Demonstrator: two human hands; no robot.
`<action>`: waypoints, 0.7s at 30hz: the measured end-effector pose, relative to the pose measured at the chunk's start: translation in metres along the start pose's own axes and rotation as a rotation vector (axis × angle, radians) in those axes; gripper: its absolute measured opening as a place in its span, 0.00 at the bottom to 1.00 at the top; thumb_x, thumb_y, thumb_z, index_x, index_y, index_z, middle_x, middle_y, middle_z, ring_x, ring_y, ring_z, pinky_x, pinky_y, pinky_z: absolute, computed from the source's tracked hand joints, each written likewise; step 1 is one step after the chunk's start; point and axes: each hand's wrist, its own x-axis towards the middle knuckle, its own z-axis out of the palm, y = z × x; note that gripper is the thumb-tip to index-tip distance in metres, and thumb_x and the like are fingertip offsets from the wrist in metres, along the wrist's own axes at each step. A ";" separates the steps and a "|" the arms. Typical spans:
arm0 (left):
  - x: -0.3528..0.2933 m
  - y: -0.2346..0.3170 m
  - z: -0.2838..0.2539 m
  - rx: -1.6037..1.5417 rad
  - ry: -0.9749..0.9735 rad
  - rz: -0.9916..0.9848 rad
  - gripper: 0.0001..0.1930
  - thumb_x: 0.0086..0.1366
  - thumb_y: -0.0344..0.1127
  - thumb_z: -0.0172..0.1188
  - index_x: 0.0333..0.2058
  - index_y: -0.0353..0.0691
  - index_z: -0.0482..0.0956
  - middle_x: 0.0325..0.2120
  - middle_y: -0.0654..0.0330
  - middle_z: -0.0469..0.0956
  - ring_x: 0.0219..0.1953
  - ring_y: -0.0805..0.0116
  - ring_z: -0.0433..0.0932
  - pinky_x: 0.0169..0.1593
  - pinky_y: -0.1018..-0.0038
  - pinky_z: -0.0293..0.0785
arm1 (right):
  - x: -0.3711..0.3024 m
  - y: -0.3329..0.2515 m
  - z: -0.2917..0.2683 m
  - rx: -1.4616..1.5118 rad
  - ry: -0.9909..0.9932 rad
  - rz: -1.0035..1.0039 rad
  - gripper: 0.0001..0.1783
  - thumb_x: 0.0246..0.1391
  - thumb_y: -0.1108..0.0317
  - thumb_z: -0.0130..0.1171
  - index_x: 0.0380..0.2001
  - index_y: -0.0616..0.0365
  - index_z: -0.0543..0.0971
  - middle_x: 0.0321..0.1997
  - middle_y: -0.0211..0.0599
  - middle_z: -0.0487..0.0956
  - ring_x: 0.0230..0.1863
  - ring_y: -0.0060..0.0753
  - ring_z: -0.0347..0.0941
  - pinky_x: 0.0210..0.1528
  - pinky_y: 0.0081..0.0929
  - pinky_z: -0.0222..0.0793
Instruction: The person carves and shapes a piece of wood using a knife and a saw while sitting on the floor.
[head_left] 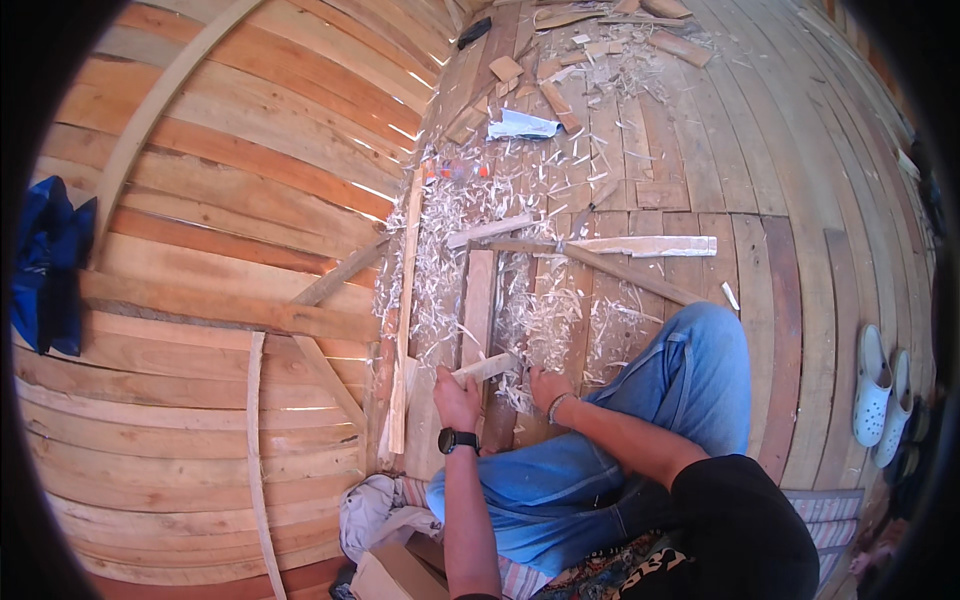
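Note:
My left hand (458, 402), with a dark watch on the wrist, is closed around the near end of a short pale strip of wood (486, 368). The strip points away to the right, over a flat board (479, 300) on the floor. Close to the strip's far end is my right hand (549, 390), a bracelet at its wrist. Its fingers are curled, and whatever they hold is too small and dark to make out. Curly wood shavings (553, 322) lie thickly around both hands.
Beyond my hands lie a long wooden stick (635, 276), a pale-edged wood piece (650, 246) and a folded paper (522, 125). A narrow plank (404, 330) runs beside the plank wall (200, 290). My bent knee (705, 345) is at right; pale clogs (872, 390) stand farther right.

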 end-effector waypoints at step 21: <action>0.022 -0.008 0.001 -0.006 -0.046 -0.005 0.19 0.53 0.30 0.66 0.37 0.30 0.66 0.32 0.35 0.77 0.39 0.35 0.76 0.42 0.51 0.72 | 0.012 0.023 0.000 0.134 -0.030 -0.053 0.15 0.62 0.62 0.46 0.46 0.61 0.67 0.32 0.61 0.79 0.34 0.64 0.77 0.35 0.57 0.71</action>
